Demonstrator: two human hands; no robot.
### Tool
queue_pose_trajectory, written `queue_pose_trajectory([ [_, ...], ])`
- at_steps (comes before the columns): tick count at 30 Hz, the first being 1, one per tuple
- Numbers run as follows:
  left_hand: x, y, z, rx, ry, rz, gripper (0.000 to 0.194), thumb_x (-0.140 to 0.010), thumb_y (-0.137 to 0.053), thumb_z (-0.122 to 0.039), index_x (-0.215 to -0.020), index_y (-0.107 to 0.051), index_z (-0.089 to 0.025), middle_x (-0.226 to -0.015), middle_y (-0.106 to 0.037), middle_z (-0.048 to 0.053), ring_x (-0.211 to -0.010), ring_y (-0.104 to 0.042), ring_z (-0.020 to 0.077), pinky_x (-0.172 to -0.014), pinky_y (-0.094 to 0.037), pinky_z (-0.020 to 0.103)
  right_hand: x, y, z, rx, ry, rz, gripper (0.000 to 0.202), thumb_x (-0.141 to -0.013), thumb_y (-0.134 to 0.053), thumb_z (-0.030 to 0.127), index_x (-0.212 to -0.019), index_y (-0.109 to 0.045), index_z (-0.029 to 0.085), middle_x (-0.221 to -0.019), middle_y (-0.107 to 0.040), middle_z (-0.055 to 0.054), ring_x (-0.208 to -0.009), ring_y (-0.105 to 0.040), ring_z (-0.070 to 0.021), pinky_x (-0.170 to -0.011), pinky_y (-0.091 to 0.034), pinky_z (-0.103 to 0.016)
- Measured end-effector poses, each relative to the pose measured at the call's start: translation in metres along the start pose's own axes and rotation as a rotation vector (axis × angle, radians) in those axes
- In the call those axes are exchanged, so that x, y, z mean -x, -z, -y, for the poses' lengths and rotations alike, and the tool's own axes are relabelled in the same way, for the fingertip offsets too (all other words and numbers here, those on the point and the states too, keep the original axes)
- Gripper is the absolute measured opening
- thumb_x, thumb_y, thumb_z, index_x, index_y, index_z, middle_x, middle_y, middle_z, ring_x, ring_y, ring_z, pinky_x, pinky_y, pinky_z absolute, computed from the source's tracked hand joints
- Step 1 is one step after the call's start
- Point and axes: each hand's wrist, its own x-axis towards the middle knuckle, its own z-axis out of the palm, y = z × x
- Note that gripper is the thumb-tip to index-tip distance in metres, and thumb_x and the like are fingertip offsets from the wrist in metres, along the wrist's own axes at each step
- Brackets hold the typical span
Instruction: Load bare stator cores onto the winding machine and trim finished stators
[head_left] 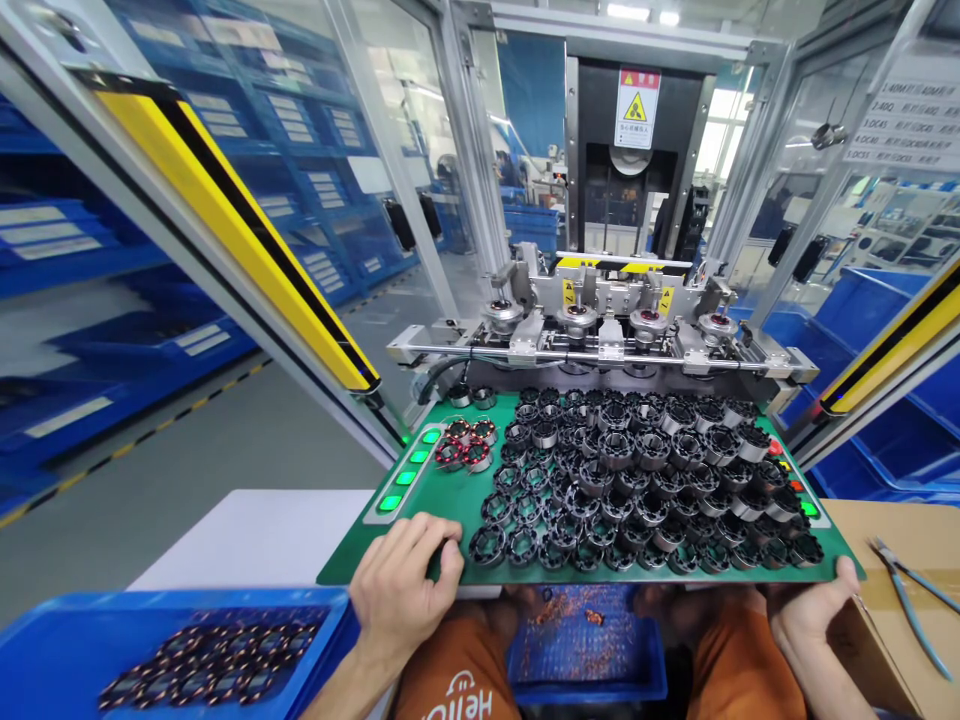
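My left hand (405, 580) rests on the front left edge of the green work board (457, 500). Its fingers are curled in towards the thumb, and I see nothing in them. At the board's front right corner, my right hand (814, 615) has its thumb against the edge; its other fingers are hidden, apparently under the board. Many black and silver motor stator cores (615, 450) stand in rows between the hands, some stacked. Several stators wound with copper-red wire (465, 445) sit at the board's left, beyond my left hand.
Behind the board stands a winding machine (611, 320) with a row of round holders. Yellow light-curtain posts (247, 240) flank it. A blue bin (60, 650) with wound stators is at left, another blue bin (585, 680) with wire scraps below. Pliers (911, 600) lie on cardboard at right.
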Motion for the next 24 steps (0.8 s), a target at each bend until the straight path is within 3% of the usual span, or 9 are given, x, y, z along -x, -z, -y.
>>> queue_pose_trajectory([
  [8,-0.002,0.000,-0.001,-0.003,-0.011,-0.006,0.017,-0.107,-0.055,-0.017,-0.093,-0.062,-0.024,-0.084,-0.067,0.001,-0.081,-0.060,0.0211,-0.075,-0.040,0.036,0.002,-0.004,0.000,-0.022,0.040,-0.016,0.068,-0.087,-0.052,0.075,-0.125,-0.078,0.025,-0.133,-0.079,-0.005,-0.132,-0.069,-0.0336,-0.114,-0.061,-0.057],
  [24,0.000,0.000,-0.001,-0.018,-0.006,0.003,0.017,-0.106,-0.056,-0.019,-0.092,-0.064,-0.023,-0.083,-0.069,0.001,-0.081,-0.060,0.0223,-0.075,-0.040,0.037,-0.007,0.003,-0.003,-0.054,0.084,0.039,0.075,-0.083,-0.059,0.077,-0.134,-0.074,0.024,-0.135,-0.078,-0.006,-0.128,-0.071,-0.0334,-0.104,-0.066,-0.055],
])
